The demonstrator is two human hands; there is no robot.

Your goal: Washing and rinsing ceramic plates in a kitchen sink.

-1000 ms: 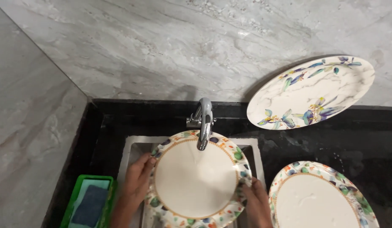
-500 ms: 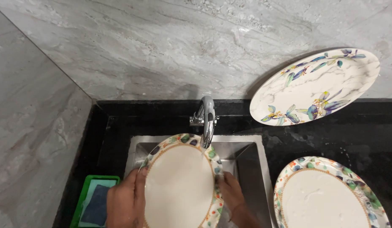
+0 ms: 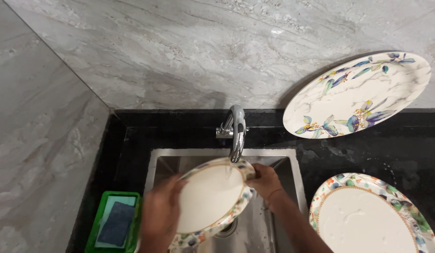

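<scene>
Over the steel sink, a round plate with a floral rim and white centre is held tilted, its upper edge just under the spout of the chrome tap. A thin run of water seems to reach the plate near its top edge (hard to be sure at this size).

Left hand: spread over the plate's left side, fingers lying across the rim and onto the white face; grasping the plate, somewhat blurred.

Right hand: clenched on the plate's upper right rim, thumb side toward the tap, forearm running down to the lower edge of the view.

Drain just visible below the plate's lower edge.

On the black surface left of the sink: a green tray holding a blue sponge, near the left hand but apart from it.

Right of the sink: a second floral-rimmed plate lying flat on the surface, partly cut off by the frame. Behind it, a large oval platter with blue leaf pattern, leaning against the grey marble wall.
</scene>
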